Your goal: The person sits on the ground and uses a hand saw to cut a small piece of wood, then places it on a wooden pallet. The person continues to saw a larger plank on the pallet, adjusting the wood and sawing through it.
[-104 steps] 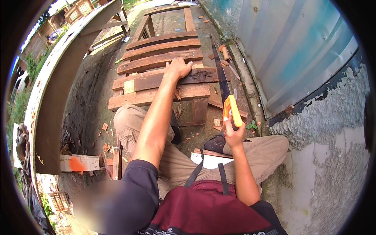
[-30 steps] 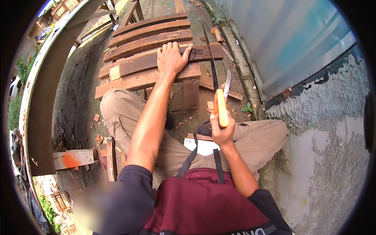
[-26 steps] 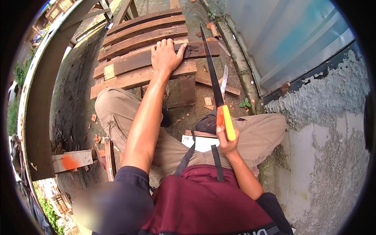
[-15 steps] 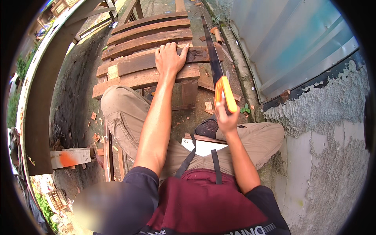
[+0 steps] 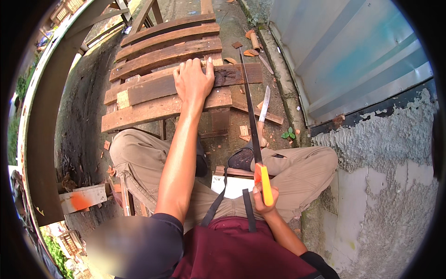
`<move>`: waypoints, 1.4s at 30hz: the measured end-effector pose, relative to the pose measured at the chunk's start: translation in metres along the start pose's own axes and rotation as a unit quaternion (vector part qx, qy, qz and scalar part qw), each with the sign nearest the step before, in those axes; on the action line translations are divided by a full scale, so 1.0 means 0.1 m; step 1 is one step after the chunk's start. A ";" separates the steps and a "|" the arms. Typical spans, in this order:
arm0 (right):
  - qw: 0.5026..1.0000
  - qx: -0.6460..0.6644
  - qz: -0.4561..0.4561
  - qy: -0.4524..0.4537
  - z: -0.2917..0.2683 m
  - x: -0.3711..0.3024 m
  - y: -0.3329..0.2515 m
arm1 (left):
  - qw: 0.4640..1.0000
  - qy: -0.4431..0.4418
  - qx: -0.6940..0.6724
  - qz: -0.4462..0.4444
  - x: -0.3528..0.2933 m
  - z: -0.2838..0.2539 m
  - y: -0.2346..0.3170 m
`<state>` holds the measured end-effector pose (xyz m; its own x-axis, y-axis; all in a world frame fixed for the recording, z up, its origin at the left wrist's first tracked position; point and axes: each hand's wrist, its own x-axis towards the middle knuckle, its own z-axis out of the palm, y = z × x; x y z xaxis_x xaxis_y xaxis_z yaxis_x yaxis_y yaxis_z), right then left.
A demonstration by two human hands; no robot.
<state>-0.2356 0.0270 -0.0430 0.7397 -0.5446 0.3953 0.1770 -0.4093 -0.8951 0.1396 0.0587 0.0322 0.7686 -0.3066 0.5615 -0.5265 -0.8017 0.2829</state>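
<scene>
My left hand (image 5: 192, 83) presses down on a dark brown wooden plank (image 5: 153, 90), its fingers curled over the far edge and its thumb spread to the side. The plank lies across a slatted wooden stand (image 5: 162, 111), and its right end sticks out past the slats. In my right hand (image 5: 268, 199), closed around the orange and yellow handle, is a handsaw (image 5: 253, 122). The long, dark blade points away from me and crosses the plank's overhanging end, near a rough dark patch. The saw handle is close to my lap.
A knife (image 5: 265, 106) with a pale blade lies beyond my right foot. Wood offcuts (image 5: 244, 131) and chips are scattered on the ground. To the right stand a corrugated metal sheet (image 5: 325, 60) and a rough wall (image 5: 376, 139). A wooden frame (image 5: 44, 139) rises at the left.
My right hand has drawn the saw back toward my lap, uncovering the knife. My left hand stays on the plank; the view has shifted slightly.
</scene>
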 end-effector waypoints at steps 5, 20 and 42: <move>0.977 0.133 0.162 0.034 0.40 1.24 -0.05 | 0.999 -0.002 0.000 0.033 0.01 0.01 0.01; 0.997 0.068 0.038 0.022 0.41 1.28 0.08 | 0.953 -0.292 -0.024 0.072 0.49 0.02 0.17; 0.985 0.115 0.125 0.043 0.51 1.57 -0.03 | 0.965 -0.263 0.004 0.023 0.53 0.04 0.26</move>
<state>-0.0867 -0.0201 0.0116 0.7232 -0.6708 0.1645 0.1463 -0.0840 -0.9857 0.1679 0.0197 0.0660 0.8232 -0.5587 0.1009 -0.5638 -0.7837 0.2606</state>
